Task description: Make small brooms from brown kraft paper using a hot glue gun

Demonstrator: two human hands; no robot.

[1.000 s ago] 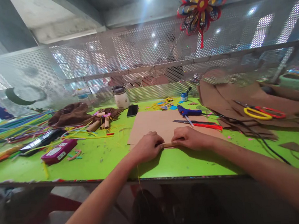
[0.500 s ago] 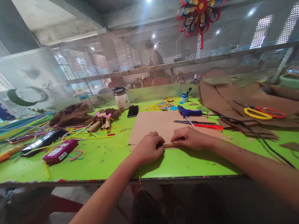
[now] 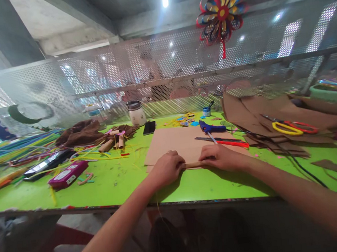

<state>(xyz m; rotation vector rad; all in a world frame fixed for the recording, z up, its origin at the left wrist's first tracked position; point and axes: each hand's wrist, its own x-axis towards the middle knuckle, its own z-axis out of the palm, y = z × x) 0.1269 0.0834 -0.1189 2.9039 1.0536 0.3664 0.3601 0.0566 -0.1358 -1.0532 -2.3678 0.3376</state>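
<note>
A sheet of brown paper [image 3: 173,141] lies flat on the green table in front of me. Its near edge is folded or rolled into a narrow strip. My left hand [image 3: 167,168] pinches that edge on the left, fingers bent and closed. A short way to the right, my right hand [image 3: 220,157] pinches the same edge with thumb and fingers together. Between the two hands a short stretch of the strip shows. On the sheet beyond my right hand lie a blue glue gun [image 3: 212,127] and a red-handled utility knife [image 3: 233,142].
Brown paper pieces [image 3: 251,113] and scissors [image 3: 287,127] lie at right, with a black cord crossing nearby. A phone [image 3: 149,128], a white jar [image 3: 136,113], rolled paper tubes [image 3: 110,142] and a purple power strip [image 3: 68,174] are at left. A perforated screen [image 3: 106,76] stands behind.
My right hand has slid slightly right along the paper's near edge, widening the space between my hands. My left hand stays on the edge. The view has shifted a little.
</note>
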